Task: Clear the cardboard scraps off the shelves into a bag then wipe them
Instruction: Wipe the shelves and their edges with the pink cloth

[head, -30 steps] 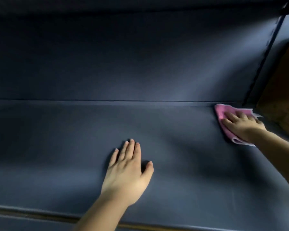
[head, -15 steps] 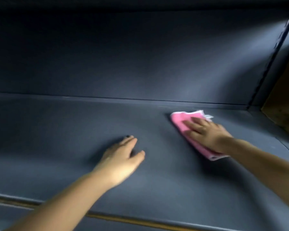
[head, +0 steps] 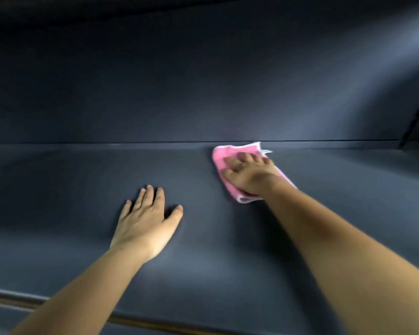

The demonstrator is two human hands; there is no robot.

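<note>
The right hand [head: 249,176], fingers spread, presses a pink cloth [head: 221,158] flat at the back of the dark shelf [head: 58,189], apparently to wipe it, while the left hand [head: 146,221] rests spread and empty nearer the shelf's front, likely bracing.

On my feed I see two human arms. The left hand [head: 145,221] is slim, with short nails showing on its fingertips. The left forearm [head: 82,286] and right forearm [head: 348,250] are bare skin right to the frame's edge. The right hand [head: 249,175] is slightly blurred, so I cannot make out its nails.
</note>
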